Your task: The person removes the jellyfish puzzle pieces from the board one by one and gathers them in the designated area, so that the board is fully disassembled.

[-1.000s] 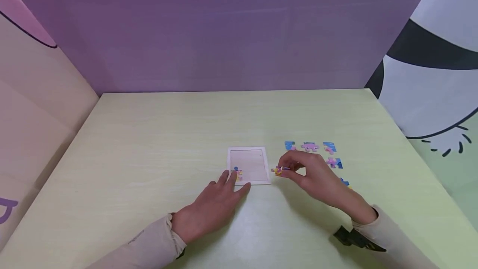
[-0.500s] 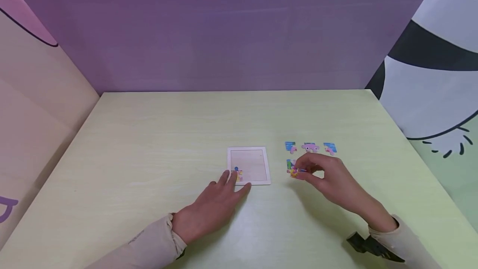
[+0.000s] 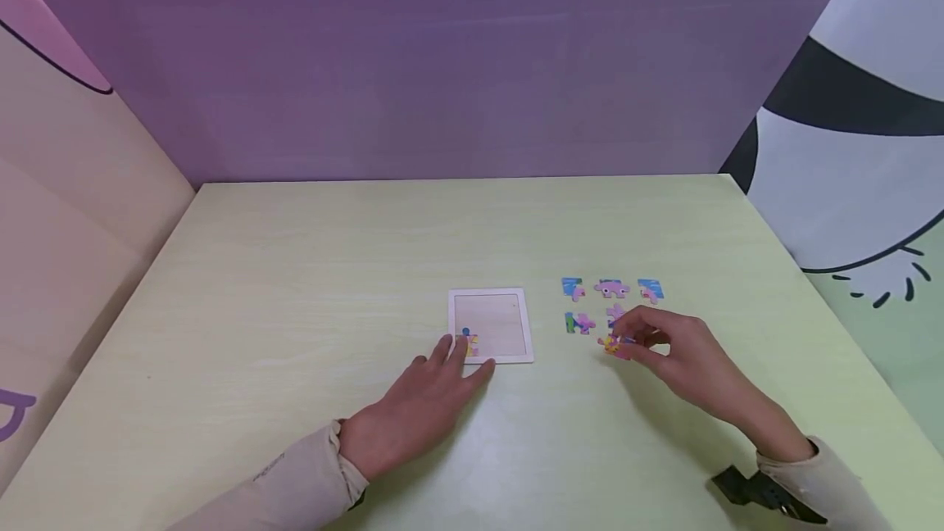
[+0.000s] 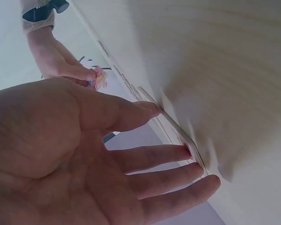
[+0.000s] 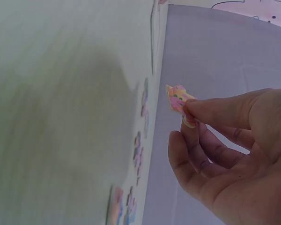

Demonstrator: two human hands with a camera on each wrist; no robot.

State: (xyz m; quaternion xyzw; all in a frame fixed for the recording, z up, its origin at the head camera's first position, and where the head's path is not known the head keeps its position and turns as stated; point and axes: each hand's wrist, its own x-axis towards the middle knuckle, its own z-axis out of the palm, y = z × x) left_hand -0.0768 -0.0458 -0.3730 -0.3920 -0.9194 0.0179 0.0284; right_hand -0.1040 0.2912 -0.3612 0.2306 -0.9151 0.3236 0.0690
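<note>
Between thumb and fingertips my right hand (image 3: 682, 355) pinches a pink and yellow jigsaw piece (image 5: 178, 97), raised off the table and just right of the loose pieces. My left hand (image 3: 420, 408) lies with fairly straight fingers at the lower left of a white puzzle tray (image 3: 528, 326); in the left wrist view its fingertips (image 4: 210, 183) touch the tray's edge. One small yellow and blue jigsaw piece (image 3: 473, 342) lies in the tray's lower left corner, partly covered by those fingers.
Right of the tray, loose jigsaw pieces lie in rows, among them a blue and pink one (image 3: 572, 288), a pink one with eyes (image 3: 612, 288) and a green and pink one (image 3: 579, 323). Others are hidden under the right hand. A purple wall (image 3: 457, 64) stands behind the table (image 3: 295, 285).
My right hand has moved right, away from the tray, with the jigsaw piece still pinched, uncovering the green and pink piece. The left hand has stayed on the tray.
</note>
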